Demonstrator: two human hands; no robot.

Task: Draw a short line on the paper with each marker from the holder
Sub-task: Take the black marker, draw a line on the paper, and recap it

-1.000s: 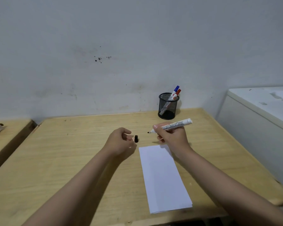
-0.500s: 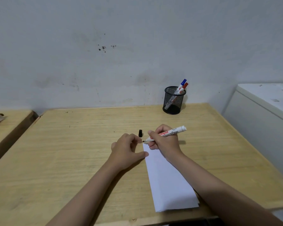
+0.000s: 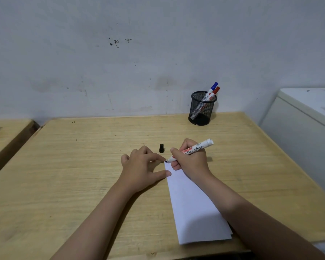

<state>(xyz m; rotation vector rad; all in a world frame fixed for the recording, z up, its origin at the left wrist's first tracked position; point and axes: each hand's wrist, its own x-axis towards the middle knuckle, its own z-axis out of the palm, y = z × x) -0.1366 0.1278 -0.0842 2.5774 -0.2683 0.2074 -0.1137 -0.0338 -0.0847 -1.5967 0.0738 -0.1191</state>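
A white sheet of paper (image 3: 193,207) lies lengthwise on the wooden desk (image 3: 83,166). My right hand (image 3: 190,162) grips an uncapped white marker (image 3: 197,148), its black tip touching the paper's far left corner. My left hand (image 3: 141,166) rests flat on the desk, fingers spread, thumb and forefinger at the paper's left edge. The marker's black cap (image 3: 162,148) stands on the desk just beyond both hands. At the back, a black mesh holder (image 3: 202,108) contains a blue-capped marker (image 3: 213,86) and a red-capped marker (image 3: 216,90).
A stained white wall runs behind the desk. A white cabinet (image 3: 306,124) stands close to the desk's right side. Another wooden surface (image 3: 6,134) adjoins on the left across a narrow gap.
My left hand set the black cap down on the desk and spread flat beside the paper. My right hand lowered the marker until its tip met the paper's far corner.
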